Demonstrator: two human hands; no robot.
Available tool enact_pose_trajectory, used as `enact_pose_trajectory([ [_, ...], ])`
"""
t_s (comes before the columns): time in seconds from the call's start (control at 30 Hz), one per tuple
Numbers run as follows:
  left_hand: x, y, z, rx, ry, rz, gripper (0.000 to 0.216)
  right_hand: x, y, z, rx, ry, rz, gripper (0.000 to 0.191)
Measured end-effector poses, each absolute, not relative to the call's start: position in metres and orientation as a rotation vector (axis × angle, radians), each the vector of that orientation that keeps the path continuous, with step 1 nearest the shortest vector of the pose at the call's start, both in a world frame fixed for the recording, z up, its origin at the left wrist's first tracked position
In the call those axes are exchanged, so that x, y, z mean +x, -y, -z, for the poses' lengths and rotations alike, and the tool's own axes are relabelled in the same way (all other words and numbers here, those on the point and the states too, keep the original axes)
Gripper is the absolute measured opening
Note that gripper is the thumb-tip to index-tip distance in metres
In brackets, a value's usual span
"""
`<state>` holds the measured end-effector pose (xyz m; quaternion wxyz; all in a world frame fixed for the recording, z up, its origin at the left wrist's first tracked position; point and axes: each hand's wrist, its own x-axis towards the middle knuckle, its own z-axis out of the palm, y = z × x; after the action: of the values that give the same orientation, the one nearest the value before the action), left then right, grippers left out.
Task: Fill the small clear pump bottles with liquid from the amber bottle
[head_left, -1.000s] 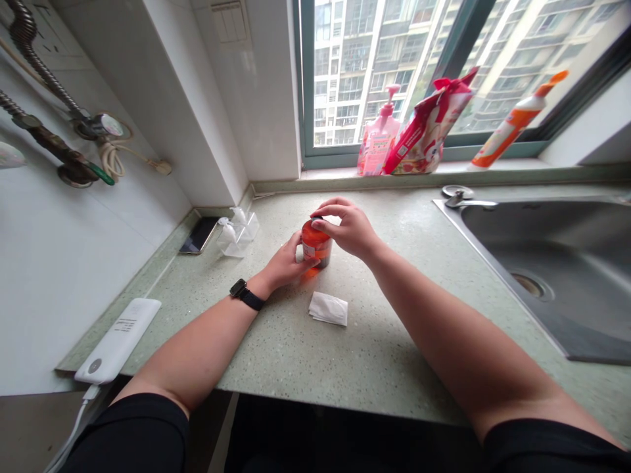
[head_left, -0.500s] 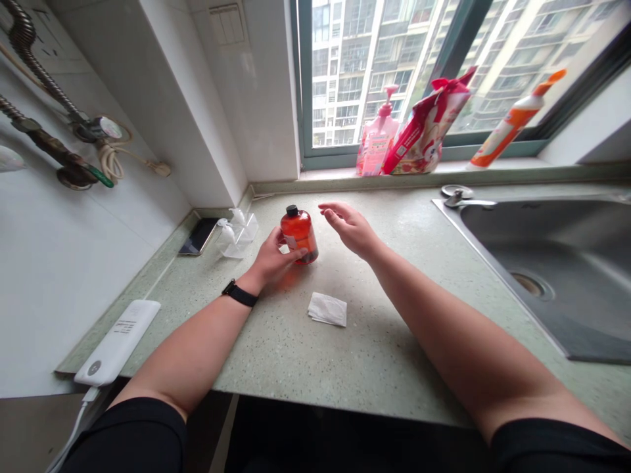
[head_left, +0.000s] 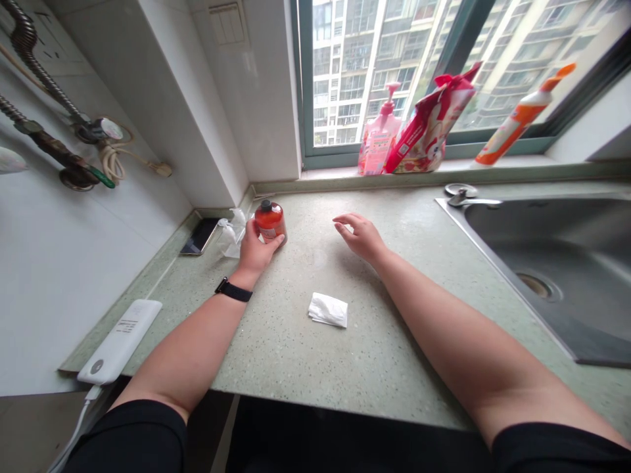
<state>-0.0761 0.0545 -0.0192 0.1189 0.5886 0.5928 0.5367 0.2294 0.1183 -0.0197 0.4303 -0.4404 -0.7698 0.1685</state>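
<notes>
My left hand is wrapped round a small orange bottle with a black cap, standing upright near the back left of the green speckled counter. A black watch sits on that wrist. My right hand hovers just above the counter to the right of the bottle, fingers loosely spread, holding nothing. A folded white tissue lies on the counter nearer to me, between my two forearms.
Clear plastic pieces and a phone lie left of the bottle. A white power bank rests at the counter's left edge. A steel sink fills the right. A pink pump bottle, red pouch and orange bottle stand on the sill.
My right hand let go of the bottle's cap and drew back to the right. My left hand slid the bottle away from me and leftward, toward the wall corner.
</notes>
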Motion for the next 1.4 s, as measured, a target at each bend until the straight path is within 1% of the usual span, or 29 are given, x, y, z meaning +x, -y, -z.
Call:
enact_pose_trajectory([
  [0.13,-0.08,-0.058,0.026,1.765,-1.803,-1.552,0.063,0.23,-0.118,0.021,-1.121,1.935,-0.397,0.023],
  [0.33,-0.084,-0.066,0.031,1.678,-1.894,-1.501,0.063,0.23,-0.118,0.023,-1.141,1.955,-0.379,0.022],
  [0.4,-0.084,-0.067,0.031,1.69,-1.88,-1.506,0.071,0.23,-0.117,0.023,-1.14,1.954,-0.378,0.021],
  [0.5,-0.081,-0.063,0.024,1.81,-1.812,-1.58,0.095,0.231,-0.116,0.023,-1.135,1.928,-0.372,0.021],
  [0.57,-0.076,-0.054,0.014,1.948,-1.76,-1.629,0.104,0.232,-0.114,0.024,-1.136,1.881,-0.376,0.022],
  [0.6,-0.072,-0.048,0.007,2.017,-1.734,-1.655,0.102,0.232,-0.112,0.024,-1.14,1.856,-0.378,0.022],
  [0.63,-0.069,-0.041,0.001,2.08,-1.715,-1.691,0.096,0.233,-0.111,0.024,-1.146,1.832,-0.378,0.024],
  [0.73,-0.057,-0.022,-0.016,2.239,-1.633,-1.732,0.067,0.233,-0.105,0.02,-1.162,1.774,-0.376,0.029],
  [0.8,-0.051,-0.012,-0.022,2.306,-1.503,-1.652,0.045,0.232,-0.099,0.014,-1.157,1.681,-0.4,0.03],
  [0.83,-0.049,-0.009,-0.023,2.314,-1.439,-1.585,0.038,0.232,-0.096,0.009,-1.15,1.622,-0.415,0.031],
  [0.87,-0.048,-0.008,-0.023,2.307,-1.388,-1.519,0.039,0.232,-0.092,0.003,-1.14,1.565,-0.431,0.033],
  [1.0,-0.047,-0.008,-0.02,2.191,-1.347,-1.359,0.06,0.236,-0.072,-0.026,-1.08,1.473,-0.498,0.048],
  [1.13,-0.044,-0.012,-0.018,2.077,-1.279,-1.191,0.072,0.24,-0.047,-0.042,-0.993,1.485,-0.695,0.061],
  [1.23,-0.036,-0.011,-0.018,1.982,-1.18,-1.056,0.074,0.237,-0.03,-0.034,-0.97,1.536,-0.898,0.062],
  [1.4,-0.017,0.002,-0.018,1.866,-1.012,-0.84,0.066,0.23,-0.018,-0.004,-1.055,1.537,-1.145,0.064],
])
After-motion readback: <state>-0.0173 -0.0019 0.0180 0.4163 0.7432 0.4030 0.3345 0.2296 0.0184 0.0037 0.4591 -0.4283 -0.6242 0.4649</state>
